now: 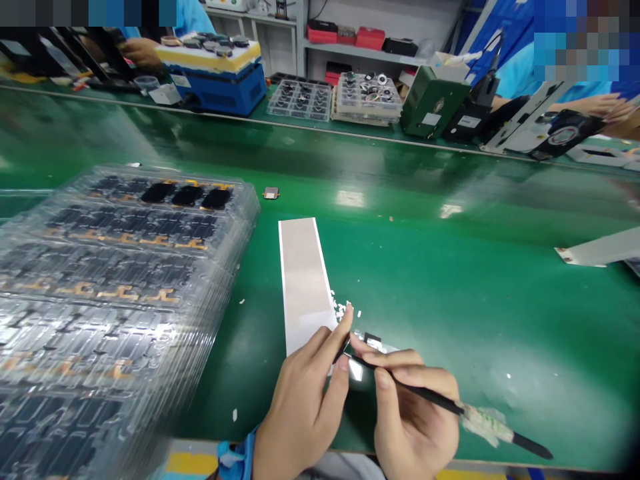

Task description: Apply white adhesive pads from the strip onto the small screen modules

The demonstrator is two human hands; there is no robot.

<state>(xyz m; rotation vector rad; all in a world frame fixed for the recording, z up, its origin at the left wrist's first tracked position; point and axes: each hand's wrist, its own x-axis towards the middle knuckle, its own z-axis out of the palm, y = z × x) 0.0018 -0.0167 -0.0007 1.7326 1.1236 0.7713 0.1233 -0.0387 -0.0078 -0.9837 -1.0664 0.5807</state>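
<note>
My left hand [305, 400] is closed in a pinch at the near end of a long white backing strip [303, 280] on the green bench [450, 287]. Its thumb and forefinger press on a small black and shiny part [373, 341] that lies between both hands. My right hand [415, 413] grips black tweezers [430, 395] like a pen, with the tip meeting that part by my left thumb. White tape is wrapped round the rear of the tweezers. Small white scraps [343, 308] lie beside the strip.
A tall stack of clear plastic trays [110, 280] with dark parts and gold flex strips fills the left. A single small part [271, 193] lies beyond the strip. Across the bench are a blue box [220, 80], more trays [367, 93], a green device [433, 100] and other people's hands [607, 107].
</note>
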